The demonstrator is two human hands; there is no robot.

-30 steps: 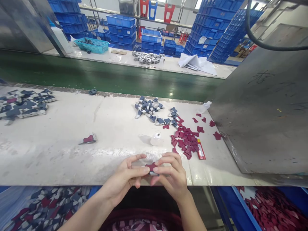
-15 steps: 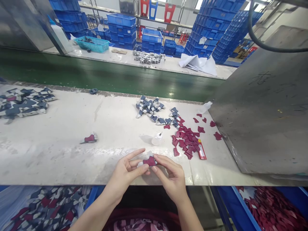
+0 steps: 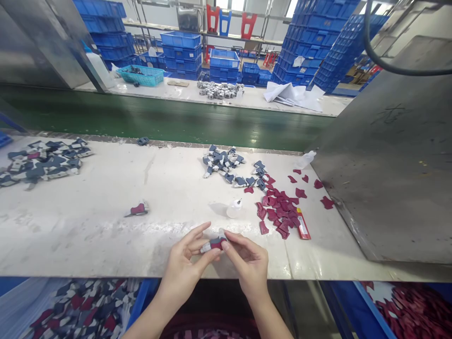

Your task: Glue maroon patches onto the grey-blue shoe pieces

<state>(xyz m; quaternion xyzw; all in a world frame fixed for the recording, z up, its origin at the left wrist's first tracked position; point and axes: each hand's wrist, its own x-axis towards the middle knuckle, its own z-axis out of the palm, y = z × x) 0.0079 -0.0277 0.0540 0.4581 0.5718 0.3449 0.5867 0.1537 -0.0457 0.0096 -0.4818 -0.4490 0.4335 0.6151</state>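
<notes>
Between my two hands, over the table's front edge, is a small grey and maroon part (image 3: 216, 243) with pale ends. My left hand (image 3: 185, 263) pinches its left side between thumb and fingers, while my right hand (image 3: 249, 263) grips its right side. Just beyond them stands a small clear bottle (image 3: 234, 208) with a thin dark tip. A pile of maroon pieces (image 3: 280, 209) lies to the right, beside a red and yellow packet (image 3: 303, 225). Grey-blue and white parts (image 3: 222, 161) are heaped behind the bottle. One maroon and grey part (image 3: 137, 209) rests alone on the left.
A larger heap of grey-blue parts (image 3: 45, 160) covers the far left. A metal panel (image 3: 391, 155) bounds the right side. Below the table are a bin of mixed parts (image 3: 84, 306) and a bin of maroon pieces (image 3: 418, 308). A green belt (image 3: 176, 120) runs behind.
The held part has turned in my fingers, showing less maroon and more grey. Both hands still grip it. The camera view has shifted slightly, moving the table's contents a little right and down.
</notes>
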